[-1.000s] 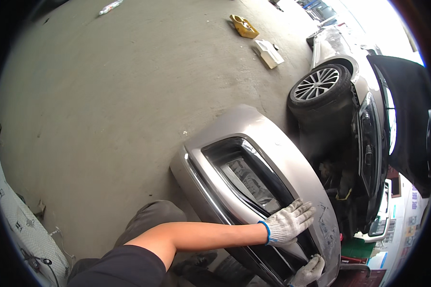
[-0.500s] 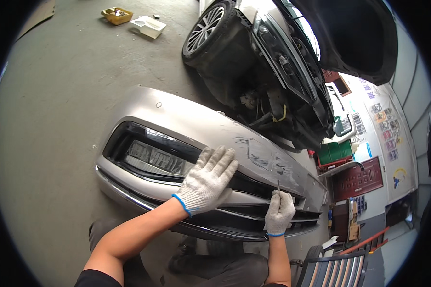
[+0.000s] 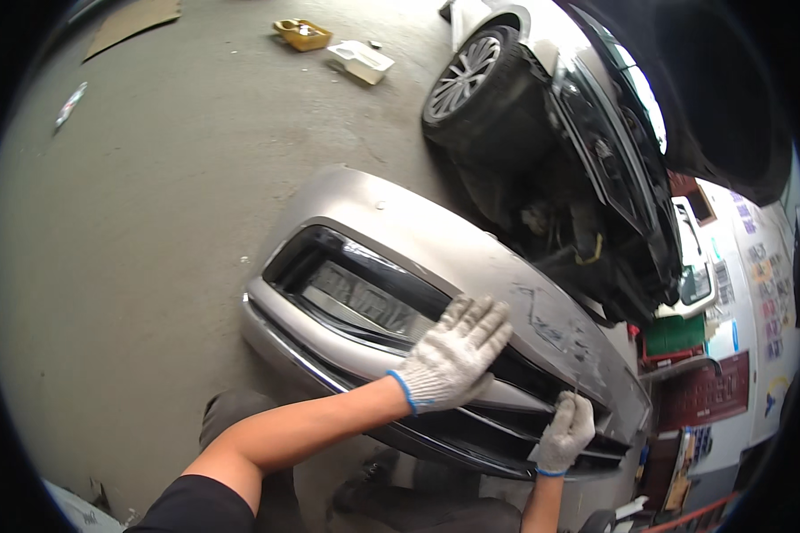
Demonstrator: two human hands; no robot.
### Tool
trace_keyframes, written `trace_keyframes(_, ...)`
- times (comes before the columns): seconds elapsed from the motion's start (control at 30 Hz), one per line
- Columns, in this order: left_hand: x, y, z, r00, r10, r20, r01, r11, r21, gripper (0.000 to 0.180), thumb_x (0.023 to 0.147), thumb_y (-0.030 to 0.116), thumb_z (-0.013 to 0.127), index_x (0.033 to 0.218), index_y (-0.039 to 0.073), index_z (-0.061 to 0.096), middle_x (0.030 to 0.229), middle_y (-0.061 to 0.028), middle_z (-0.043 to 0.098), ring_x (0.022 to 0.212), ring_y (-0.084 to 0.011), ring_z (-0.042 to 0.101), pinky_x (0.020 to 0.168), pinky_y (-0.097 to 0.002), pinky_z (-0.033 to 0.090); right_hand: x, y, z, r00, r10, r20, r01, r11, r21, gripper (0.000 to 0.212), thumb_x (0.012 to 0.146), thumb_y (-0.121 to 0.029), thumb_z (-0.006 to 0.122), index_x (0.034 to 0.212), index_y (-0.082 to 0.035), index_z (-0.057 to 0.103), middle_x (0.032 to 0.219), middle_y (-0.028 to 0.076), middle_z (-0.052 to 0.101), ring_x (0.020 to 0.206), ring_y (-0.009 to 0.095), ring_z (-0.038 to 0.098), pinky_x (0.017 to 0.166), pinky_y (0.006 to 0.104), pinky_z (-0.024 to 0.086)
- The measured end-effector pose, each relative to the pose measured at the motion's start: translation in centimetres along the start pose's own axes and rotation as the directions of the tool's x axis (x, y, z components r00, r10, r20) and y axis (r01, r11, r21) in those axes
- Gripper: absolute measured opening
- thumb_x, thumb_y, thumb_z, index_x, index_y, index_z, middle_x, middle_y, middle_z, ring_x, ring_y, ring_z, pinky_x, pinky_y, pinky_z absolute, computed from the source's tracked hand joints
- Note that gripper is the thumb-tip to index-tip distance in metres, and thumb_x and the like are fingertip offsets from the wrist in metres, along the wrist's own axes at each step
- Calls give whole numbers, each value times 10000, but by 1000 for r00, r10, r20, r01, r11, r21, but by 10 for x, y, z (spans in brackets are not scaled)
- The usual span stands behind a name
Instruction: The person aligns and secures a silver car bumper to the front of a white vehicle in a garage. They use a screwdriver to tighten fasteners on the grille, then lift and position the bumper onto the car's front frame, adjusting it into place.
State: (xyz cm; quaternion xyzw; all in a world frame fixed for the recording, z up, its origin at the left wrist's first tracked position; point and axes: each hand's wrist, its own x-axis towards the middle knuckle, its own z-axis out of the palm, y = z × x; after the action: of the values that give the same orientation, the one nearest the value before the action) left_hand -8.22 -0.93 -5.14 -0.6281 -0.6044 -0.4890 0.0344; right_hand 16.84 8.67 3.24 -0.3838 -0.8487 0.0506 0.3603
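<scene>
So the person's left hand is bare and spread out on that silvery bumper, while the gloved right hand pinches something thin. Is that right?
Not quite: the left hand is not bare. The head view shows it in a whitish knit glove with a blue cuff. It is spread on the silvery bumper, and the gloved right hand does pinch something thin.

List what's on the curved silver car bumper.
The white-gloved left hand rests on the bumper; the gloved right hand, pinching something thin, overlaps black slats; what they cover is hidden.
</scene>
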Motion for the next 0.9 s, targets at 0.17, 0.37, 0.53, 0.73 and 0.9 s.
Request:
trace_keyframes(0.17, -5, -6, -5, 999, -28, -40, 28, 1000, -11, 726, 820, 298, 762, 1427, -29, 535, 1537, -262, 470, 1465, -413, 419, 1237, -572, 271, 3, -6, 7, 998, -34, 49, 35, 999, -5, 216, 1040, -105, 516, 963, 54, 641, 839, 55, 598, 771, 134, 560, 719, 284, 479)
trace_keyframes(0.37, 0, 2, 6, 1000, 5, 31, -5, 1000, 2, 751, 829, 310, 744, 1464, -10, 503, 1560, -256, 444, 1502, -409, 361, 1264, -564, 195, -2, -13, 0, 999, -38, -33, 38, 999, 4, 180, 981, -68, 570, 965, 67, 688, 876, 165, 680, 788, 255, 658, 734, 366, 536)
trace_keyframes(0.53, -2, -3, -15, 999, -34, 36, 32, 997, 73, 770, 771, 258, 796, 1437, -12, 519, 1534, -257, 459, 1473, -437, 378, 1249, -570, 232, 17, -27, 8, 990, -143, -5, 143, 990, 5, 138, 960, -92, 634, 962, 21, 713, 832, 210, 677, 735, 354, 670, 677, 410, 536)
trace_keyframes(0.73, 4, 5, -7, 1000, 3, 29, -4, 999, 37, 769, 742, 188, 800, 1426, -27, 525, 1524, -251, 478, 1463, -446, 397, 1240, -584, 242, 14, -21, -5, 993, -114, -8, 114, 993, -15, 114, 950, -98, 661, 981, -4, 715, 808, 180, 676, 669, 331, 683, 608, 395, 552)
trace_keyframes(0.9, 14, 9, -5, 998, -12, 56, 8, 998, 63, 722, 763, 160, 783, 1415, -24, 533, 1523, -259, 479, 1465, -450, 397, 1236, -587, 245, 19, -20, -5, 996, -85, -5, 84, 996, -23, 77, 936, -103, 684, 971, -42, 715, 796, 161, 671, 626, 332, 679, 566, 395, 549)
